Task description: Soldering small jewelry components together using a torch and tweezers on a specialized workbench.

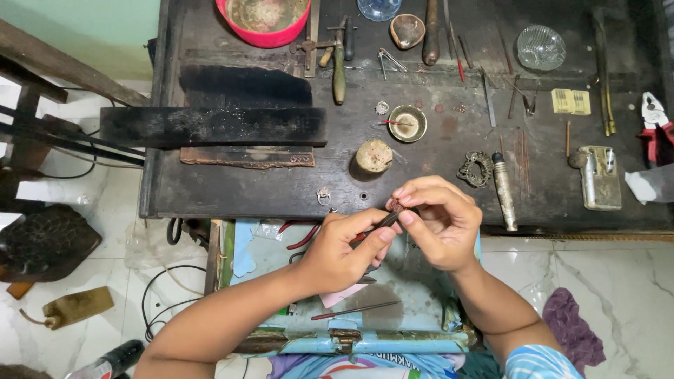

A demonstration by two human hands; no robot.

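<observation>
While your left hand point(344, 249) grips a dark slim tool point(381, 223) between thumb and fingers, your right hand point(439, 221) pinches a small reddish-brown piece point(397, 206) at its fingertips, closed narrowly on it. The tool tip meets the piece just beyond the near edge of the dark tabletop point(393, 179), over an open blue drawer point(351, 342) that holds red-handled pliers point(298, 235) and a thin rod point(354, 310).

Note what stands close on the tabletop. A short round block point(373, 156) sits just far-left of your hands. A small ring-shaped piece point(323, 196) lies near the tabletop edge to the left. An ornate metal piece point(476, 169) and a silver cylinder point(504, 189) lie just right of your right hand; the cylinder reaches the near edge.

Farther off, a small brass bowl point(408, 123) sits behind the block. A long black slab point(210, 126) overhangs the tabletop's left edge. A red bowl point(265, 21) stands at the far edge, and a clear glass dish point(540, 48) lies far right. A metal lighter-shaped box point(600, 177) and red-handled cutters point(656, 123) occupy the right end.

Open room lies on the tabletop between the black slab and the near edge, and on the white floor point(618, 281) to the right, where a purple cloth point(576, 326) lies.
</observation>
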